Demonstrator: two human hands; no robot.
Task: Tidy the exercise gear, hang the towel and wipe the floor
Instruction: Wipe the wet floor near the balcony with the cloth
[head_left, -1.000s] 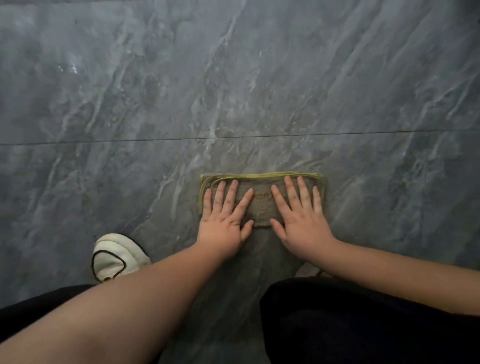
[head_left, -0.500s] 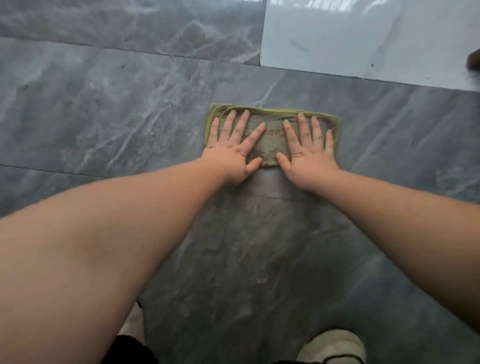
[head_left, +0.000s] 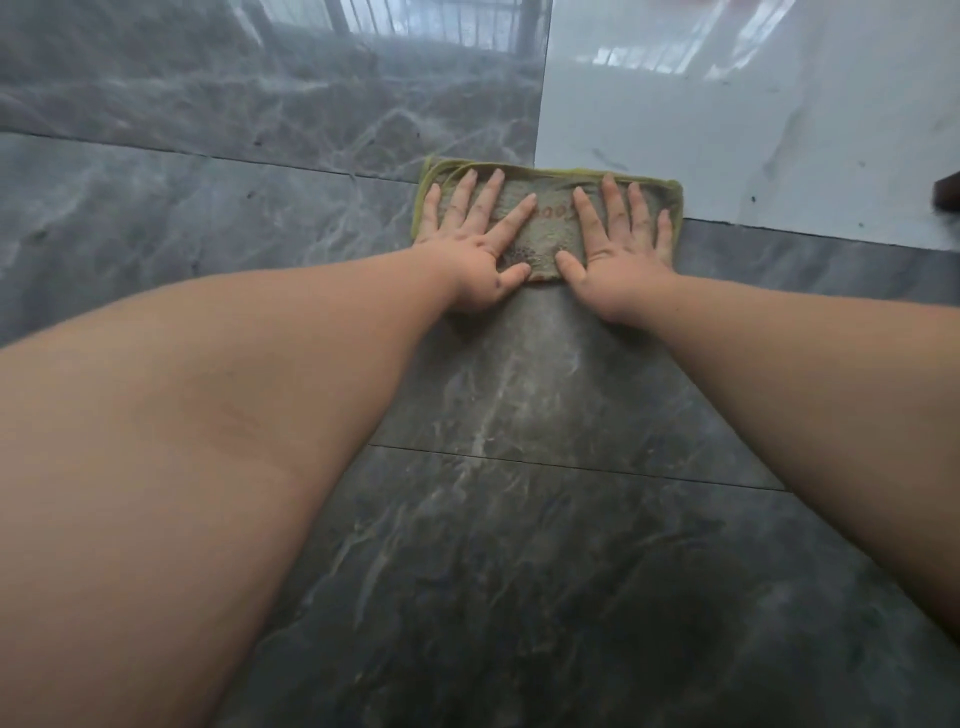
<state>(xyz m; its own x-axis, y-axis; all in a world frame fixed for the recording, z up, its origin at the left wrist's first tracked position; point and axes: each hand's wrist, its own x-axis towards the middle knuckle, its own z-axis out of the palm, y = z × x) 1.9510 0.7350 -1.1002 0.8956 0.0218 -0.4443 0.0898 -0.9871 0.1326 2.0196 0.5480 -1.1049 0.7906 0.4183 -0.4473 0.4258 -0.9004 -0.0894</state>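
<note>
A folded grey-brown cloth with a yellow-green hem (head_left: 550, 223) lies flat on the dark grey marble floor (head_left: 519, 395), its far edge at the seam with a white tile. My left hand (head_left: 475, 249) presses on the cloth's left half with fingers straight and spread. My right hand (head_left: 621, 244) presses on its right half the same way. Both arms are stretched far forward. A smeared streak runs down the floor from the cloth toward me.
A glossy white tile (head_left: 753, 119) fills the far right and reflects a window. A dark object (head_left: 948, 192) pokes in at the right edge. Window bars are mirrored in the dark tile (head_left: 415, 31) at the top.
Both hands have pushed the cloth forward across the dark floor to the white tile's edge. My arms are now fully extended, and my knees and shoe have dropped out of view.
</note>
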